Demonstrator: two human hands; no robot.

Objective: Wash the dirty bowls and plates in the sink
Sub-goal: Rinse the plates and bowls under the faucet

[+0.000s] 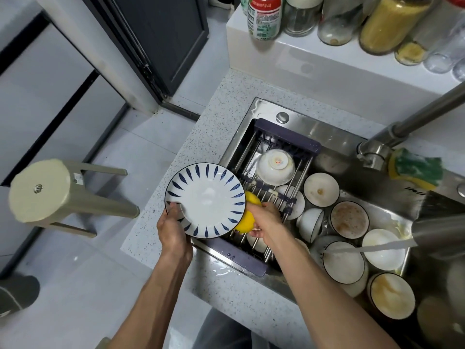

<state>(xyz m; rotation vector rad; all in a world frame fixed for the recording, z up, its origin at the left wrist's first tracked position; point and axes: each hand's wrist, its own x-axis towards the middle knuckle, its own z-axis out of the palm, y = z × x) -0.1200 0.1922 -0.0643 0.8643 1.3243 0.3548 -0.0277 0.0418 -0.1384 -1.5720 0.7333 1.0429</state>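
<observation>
The person's left hand grips the near-left rim of a white plate with blue leaf marks, thumb on its face, holding it tilted above the speckled counter at the sink's left edge. Just beside it, the right hand clutches a yellow sponge pressed against the plate's right underside, over the dark-framed drying rack that spans the left part of the steel sink. One white bowl lies upside down on that rack. To the right, in the basin, dirty bowls crowd together, several stained brown, and a thin stream of water falls onto one. Farther back, a green-and-yellow scouring sponge sits by the tap base, and jars line the white shelf behind.
</observation>
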